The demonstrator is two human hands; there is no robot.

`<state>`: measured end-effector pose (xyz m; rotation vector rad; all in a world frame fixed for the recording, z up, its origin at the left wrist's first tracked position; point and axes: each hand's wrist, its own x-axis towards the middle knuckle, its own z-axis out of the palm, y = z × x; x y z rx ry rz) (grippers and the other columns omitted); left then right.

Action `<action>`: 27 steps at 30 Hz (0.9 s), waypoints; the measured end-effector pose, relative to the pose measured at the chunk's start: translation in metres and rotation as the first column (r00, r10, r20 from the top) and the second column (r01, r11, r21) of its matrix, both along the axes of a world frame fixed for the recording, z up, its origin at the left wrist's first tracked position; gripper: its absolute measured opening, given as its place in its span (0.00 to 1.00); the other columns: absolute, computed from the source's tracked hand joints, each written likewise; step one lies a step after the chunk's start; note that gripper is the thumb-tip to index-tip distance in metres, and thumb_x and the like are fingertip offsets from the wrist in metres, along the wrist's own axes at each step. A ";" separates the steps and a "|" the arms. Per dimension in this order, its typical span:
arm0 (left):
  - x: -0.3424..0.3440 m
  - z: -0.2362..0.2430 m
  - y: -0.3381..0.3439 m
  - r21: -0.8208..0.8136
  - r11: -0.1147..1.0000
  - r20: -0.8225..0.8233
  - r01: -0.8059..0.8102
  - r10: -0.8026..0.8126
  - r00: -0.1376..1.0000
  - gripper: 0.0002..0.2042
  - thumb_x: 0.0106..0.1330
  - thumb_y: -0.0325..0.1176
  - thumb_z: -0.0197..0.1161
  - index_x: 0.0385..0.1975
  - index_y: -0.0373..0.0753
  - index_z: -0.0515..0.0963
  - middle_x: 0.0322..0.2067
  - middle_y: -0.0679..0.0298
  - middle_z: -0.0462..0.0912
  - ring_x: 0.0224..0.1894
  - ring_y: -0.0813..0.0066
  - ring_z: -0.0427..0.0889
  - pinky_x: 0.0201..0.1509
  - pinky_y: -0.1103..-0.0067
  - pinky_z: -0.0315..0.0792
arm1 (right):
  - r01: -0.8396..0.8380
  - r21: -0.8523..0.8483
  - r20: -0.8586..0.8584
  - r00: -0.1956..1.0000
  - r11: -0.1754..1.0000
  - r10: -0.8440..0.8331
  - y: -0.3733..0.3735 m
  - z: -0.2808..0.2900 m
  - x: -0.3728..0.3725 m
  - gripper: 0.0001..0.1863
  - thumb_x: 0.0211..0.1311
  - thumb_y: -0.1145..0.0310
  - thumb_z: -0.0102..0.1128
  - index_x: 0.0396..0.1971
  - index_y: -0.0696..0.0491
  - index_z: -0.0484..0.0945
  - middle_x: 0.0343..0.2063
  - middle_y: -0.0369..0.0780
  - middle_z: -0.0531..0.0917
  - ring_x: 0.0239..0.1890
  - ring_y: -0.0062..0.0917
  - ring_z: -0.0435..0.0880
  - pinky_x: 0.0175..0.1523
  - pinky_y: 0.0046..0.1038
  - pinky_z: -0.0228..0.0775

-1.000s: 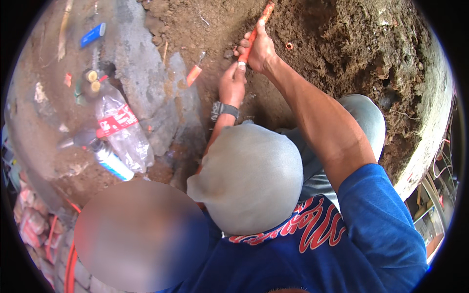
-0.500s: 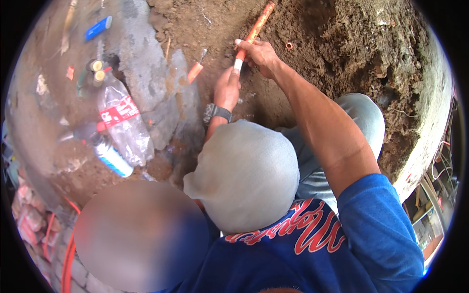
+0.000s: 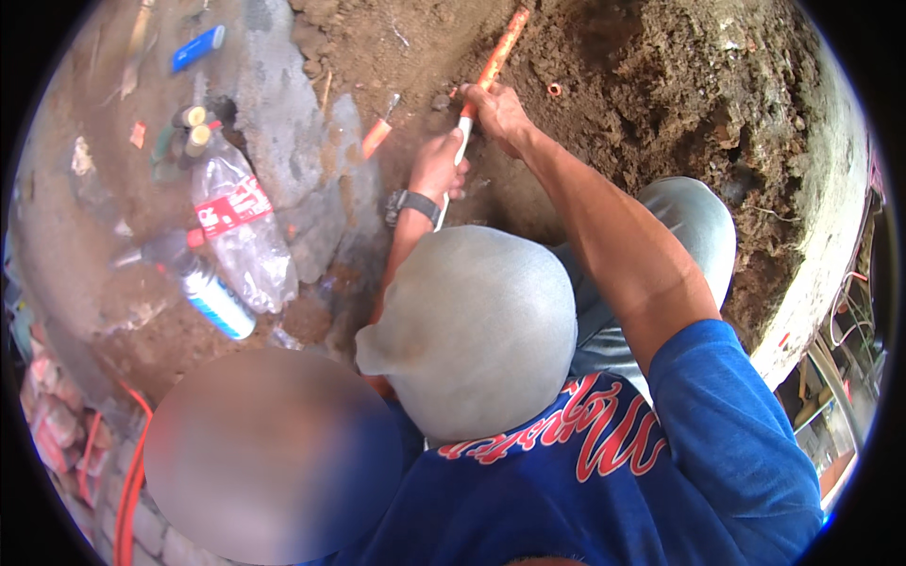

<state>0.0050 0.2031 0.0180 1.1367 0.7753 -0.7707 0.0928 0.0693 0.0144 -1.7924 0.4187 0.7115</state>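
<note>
Two bare hands, left (image 3: 436, 168) and right (image 3: 497, 111), are counted on one long orange plastic pipe (image 3: 493, 64); one clear crushed plastic bottle (image 3: 241, 231), one blue-white cylindrical can (image 3: 215, 302) and one small blue lighter-shaped object (image 3: 197, 49) are seen on the dirt

A plastic bottle (image 3: 241, 236) lies left of the pipe (image 3: 491, 66) in the dirt (image 3: 661, 85).

We see open dirt right of the orange plastic pipe (image 3: 498, 52), w/ only a small orange ring (image 3: 554, 90) on it. Left of the pipe, an orange-handled tool (image 3: 377, 134) lies near. Farther left is crowded: crumpled clear plastic bottle (image 3: 241, 231), blue-white spray can (image 3: 215, 302), blue lighter (image 3: 198, 49). Grey cap (image 3: 472, 330) blocks the near side below both hands.
</note>
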 end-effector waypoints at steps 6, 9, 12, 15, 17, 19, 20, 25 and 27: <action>-0.012 -0.053 -0.012 0.389 0.921 0.308 -0.015 -0.115 0.944 0.18 0.78 0.48 0.53 0.53 0.41 0.76 0.18 0.71 0.69 0.15 0.83 0.64 0.16 0.81 0.58 | -0.006 0.004 0.093 0.996 1.000 0.006 0.005 -0.012 -0.002 0.27 0.64 0.47 0.55 0.33 0.61 0.83 0.27 0.45 0.83 0.34 0.31 0.80 0.43 0.35 0.73; -0.002 -0.004 -0.009 -0.005 0.998 -0.015 -0.067 0.067 0.998 0.20 0.79 0.49 0.51 0.58 0.41 0.73 0.19 0.71 0.69 0.14 0.84 0.62 0.16 0.82 0.58 | -0.032 0.004 0.075 0.997 0.999 0.032 -0.003 -0.013 -0.001 0.26 0.65 0.48 0.55 0.33 0.61 0.82 0.27 0.44 0.83 0.32 0.30 0.81 0.40 0.34 0.73; -0.002 -0.014 0.007 -0.323 0.939 -0.058 -0.116 0.103 0.993 0.22 0.80 0.52 0.49 0.60 0.41 0.72 0.19 0.71 0.68 0.13 0.85 0.60 0.15 0.82 0.56 | 0.015 0.082 -0.095 0.995 0.997 -0.007 0.000 -0.005 0.002 0.21 0.63 0.55 0.57 0.40 0.59 0.84 0.29 0.45 0.85 0.32 0.31 0.83 0.43 0.34 0.77; 0.001 -0.011 0.007 -0.264 0.963 -0.038 -0.063 0.054 0.998 0.23 0.79 0.53 0.49 0.58 0.41 0.74 0.19 0.72 0.66 0.13 0.86 0.59 0.15 0.83 0.55 | 0.007 0.062 -0.037 0.999 0.998 -0.005 -0.002 -0.008 -0.002 0.24 0.65 0.49 0.55 0.32 0.59 0.80 0.24 0.41 0.81 0.25 0.26 0.78 0.33 0.32 0.72; 0.002 -0.019 0.010 -0.030 0.999 -0.010 0.021 -0.022 1.000 0.21 0.78 0.51 0.52 0.55 0.40 0.77 0.21 0.64 0.76 0.16 0.74 0.72 0.20 0.76 0.67 | -0.046 0.000 -0.046 0.998 0.999 0.046 -0.001 -0.008 0.002 0.24 0.65 0.50 0.55 0.34 0.59 0.81 0.26 0.43 0.82 0.28 0.29 0.80 0.37 0.34 0.73; -0.010 -0.046 -0.004 0.333 0.941 0.259 0.053 -0.146 0.955 0.20 0.77 0.49 0.53 0.52 0.38 0.80 0.28 0.55 0.82 0.25 0.62 0.80 0.30 0.69 0.73 | -0.101 -0.071 -0.055 0.994 0.992 0.098 -0.001 -0.008 0.006 0.22 0.64 0.52 0.56 0.37 0.59 0.84 0.30 0.47 0.85 0.34 0.34 0.85 0.44 0.36 0.77; -0.009 -0.037 -0.016 0.500 0.865 0.360 0.037 -0.246 0.900 0.20 0.76 0.48 0.54 0.50 0.37 0.81 0.31 0.51 0.85 0.29 0.55 0.85 0.35 0.66 0.77 | -0.149 -0.102 0.022 0.988 0.984 0.152 -0.008 -0.017 0.005 0.23 0.64 0.51 0.55 0.36 0.59 0.84 0.30 0.48 0.85 0.34 0.36 0.85 0.44 0.37 0.77; -0.014 -0.036 -0.023 0.766 0.639 0.402 -0.078 -0.380 0.833 0.21 0.77 0.49 0.53 0.51 0.37 0.81 0.27 0.54 0.84 0.28 0.65 0.82 0.35 0.66 0.77 | -0.202 -0.117 0.055 0.976 0.972 0.210 0.000 -0.008 0.004 0.27 0.65 0.49 0.51 0.33 0.60 0.85 0.32 0.54 0.85 0.37 0.43 0.85 0.48 0.38 0.76; -0.009 -0.033 -0.019 0.304 0.952 0.211 -0.040 -0.026 0.977 0.21 0.79 0.50 0.50 0.56 0.41 0.78 0.22 0.60 0.78 0.21 0.72 0.76 0.25 0.71 0.71 | -0.200 -0.119 0.018 0.979 0.973 0.203 -0.006 -0.008 0.007 0.26 0.65 0.49 0.51 0.33 0.61 0.85 0.33 0.53 0.85 0.37 0.41 0.85 0.49 0.38 0.76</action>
